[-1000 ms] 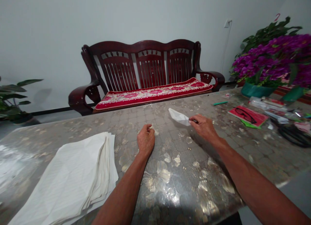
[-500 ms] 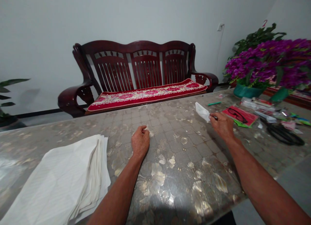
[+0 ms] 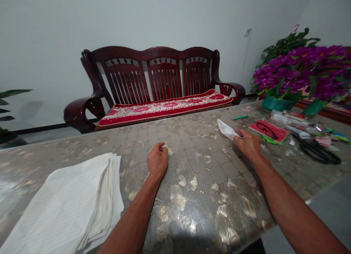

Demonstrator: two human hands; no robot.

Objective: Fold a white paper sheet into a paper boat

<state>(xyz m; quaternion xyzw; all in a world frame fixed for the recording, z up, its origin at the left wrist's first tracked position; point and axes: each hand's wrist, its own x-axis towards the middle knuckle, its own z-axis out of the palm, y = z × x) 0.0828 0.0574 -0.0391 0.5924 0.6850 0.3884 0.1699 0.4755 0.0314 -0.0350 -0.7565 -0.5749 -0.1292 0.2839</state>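
My right hand (image 3: 249, 143) pinches one end of a small folded white paper (image 3: 227, 129), which juts out to the left from the fingertips, low over the table. Resting on the tabletop near the middle, my left hand (image 3: 158, 159) has its fingers curled in, and nothing shows in it. To the left of my left forearm lies a thick stack of white paper sheets (image 3: 65, 195). The patterned grey table (image 3: 186, 199) runs beneath both hands.
Right of my right hand lie eyeglasses (image 3: 267, 130) on a red packet (image 3: 282, 131), a green pen (image 3: 240, 117), black-handled scissors (image 3: 320, 153) and small clutter. Purple flowers (image 3: 301, 73) stand behind them. A wooden bench (image 3: 164, 71) is beyond the table.
My right hand has shifted slightly left, and the folded paper has tipped lower toward the table. My left hand stays in place. The view has moved only a little.
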